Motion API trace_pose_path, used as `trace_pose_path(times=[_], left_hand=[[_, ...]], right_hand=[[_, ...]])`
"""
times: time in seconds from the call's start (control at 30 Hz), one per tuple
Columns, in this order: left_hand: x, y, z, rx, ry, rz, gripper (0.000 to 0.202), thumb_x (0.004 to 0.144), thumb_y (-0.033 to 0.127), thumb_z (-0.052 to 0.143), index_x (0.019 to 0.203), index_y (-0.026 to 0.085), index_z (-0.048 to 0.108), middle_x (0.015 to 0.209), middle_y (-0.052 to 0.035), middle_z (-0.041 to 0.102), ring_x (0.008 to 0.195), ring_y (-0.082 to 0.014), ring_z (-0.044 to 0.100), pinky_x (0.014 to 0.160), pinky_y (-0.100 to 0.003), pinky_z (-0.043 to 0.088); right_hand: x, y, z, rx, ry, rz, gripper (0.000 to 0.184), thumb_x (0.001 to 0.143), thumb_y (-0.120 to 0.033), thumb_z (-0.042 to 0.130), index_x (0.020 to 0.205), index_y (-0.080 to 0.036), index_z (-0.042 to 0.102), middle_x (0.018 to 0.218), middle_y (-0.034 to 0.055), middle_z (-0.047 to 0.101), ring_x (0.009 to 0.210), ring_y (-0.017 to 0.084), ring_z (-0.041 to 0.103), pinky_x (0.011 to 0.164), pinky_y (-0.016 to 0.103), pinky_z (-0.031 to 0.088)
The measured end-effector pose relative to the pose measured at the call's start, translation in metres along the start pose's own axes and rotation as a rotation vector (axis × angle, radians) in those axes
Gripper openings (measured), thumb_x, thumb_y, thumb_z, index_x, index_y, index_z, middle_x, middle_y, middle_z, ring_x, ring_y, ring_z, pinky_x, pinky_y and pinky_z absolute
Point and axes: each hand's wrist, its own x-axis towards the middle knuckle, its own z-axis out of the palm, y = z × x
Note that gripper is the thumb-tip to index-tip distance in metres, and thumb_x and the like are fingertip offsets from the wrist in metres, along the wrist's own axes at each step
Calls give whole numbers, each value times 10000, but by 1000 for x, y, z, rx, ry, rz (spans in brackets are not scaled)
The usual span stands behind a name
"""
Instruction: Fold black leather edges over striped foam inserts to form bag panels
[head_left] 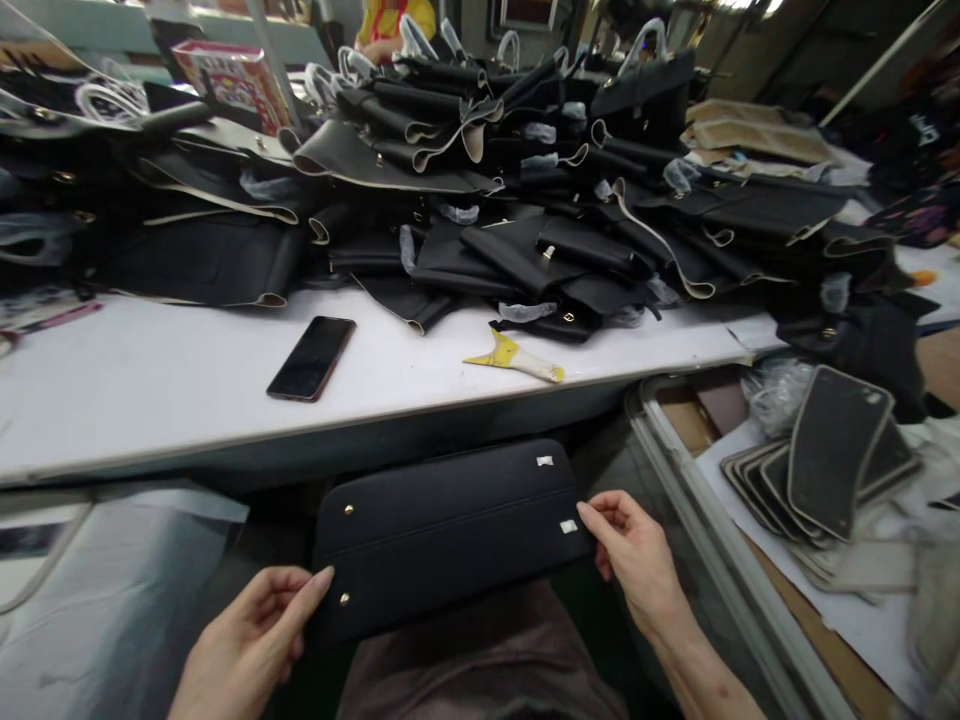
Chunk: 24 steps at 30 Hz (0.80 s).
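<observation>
Between my hands, above my lap, is a black bag base panel [450, 530] with rounded corners and a seam along its middle. Two small gold studs show near its left end, and two white tabs sit near the right end. My left hand [259, 625] pinches the left edge between thumb and fingers. At the opposite end, my right hand [626, 550] grips the edge the same way, thumb on top. The panel is tilted, its right end farther from me. Its underside is hidden.
On the white table [150, 390] lie a black phone [312, 358] and a yellow-and-white tool [517, 358]. Black bags [480, 240] are heaped behind them. Dark panels [832, 450] are stacked on the right. A grey-blue covered surface [142, 600] stands at left. A person in yellow [420, 20] is at the back.
</observation>
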Motion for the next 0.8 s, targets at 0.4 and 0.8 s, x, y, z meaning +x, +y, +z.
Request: trace_pose_path(times=[0.4,0.8], left_hand=[[-23,-33,2,-208,-15,46,433,738,573,678,710,173,514,470,63,455,373,-59,377,357,-161,262],[-36,-30,4,-403,-27,31,408,735,499,721,675,149,522,508,42,507,379,-47,401,358,-155,287]], right_hand=[[-2,36,-8,135,80,42,447,534,-476,864,783,-229,588,626,-23,565,401,117,507,317,223,422],[20,66,-21,192,33,193,351,472,-462,876,648,-276,635,673,91,572,505,193,586,483,435,502]])
